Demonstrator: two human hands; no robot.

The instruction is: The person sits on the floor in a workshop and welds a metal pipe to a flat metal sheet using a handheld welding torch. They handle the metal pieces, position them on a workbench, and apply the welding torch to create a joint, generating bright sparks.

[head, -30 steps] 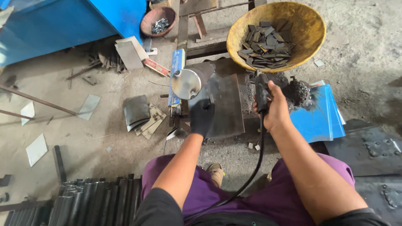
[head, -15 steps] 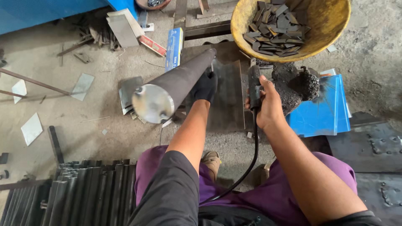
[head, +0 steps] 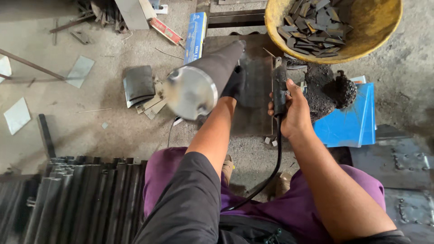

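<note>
Since half a second ago you have lifted the steel pipe (head: 205,81) higher and swung its capped round end nearer to the camera, so that the shiny disc now looks bigger and a little blurred. The far end of the pipe is still down on the dark steel plate (head: 255,97). Your right hand (head: 289,110) has hardly moved beside it.

Your left hand (head: 234,83), in a black glove, is under the far part of the pipe, on the side toward the plate. Its fingers are closed around the pipe, but the pipe hides most of them, so only the back of the glove shows. The pipe runs from this hand up and to the left, away from the plate, tilted toward you.

Your right hand is just to the right of the pipe, over the right edge of the plate. Its fingers (head: 274,101) are wrapped fully around the black handle of the electrode holder (head: 278,86), whose black cable (head: 271,167) hangs down from the hand to your lap. The pipe and this hand are near, but apart.

Beyond the plate stands a yellow bowl (head: 375,31) with flat dark metal pieces inside. Right of the plate lies a blue sheet (head: 350,124). Left of the plate, near your knee, a stack of dark pipes (head: 77,199) lies on the floor.
</note>
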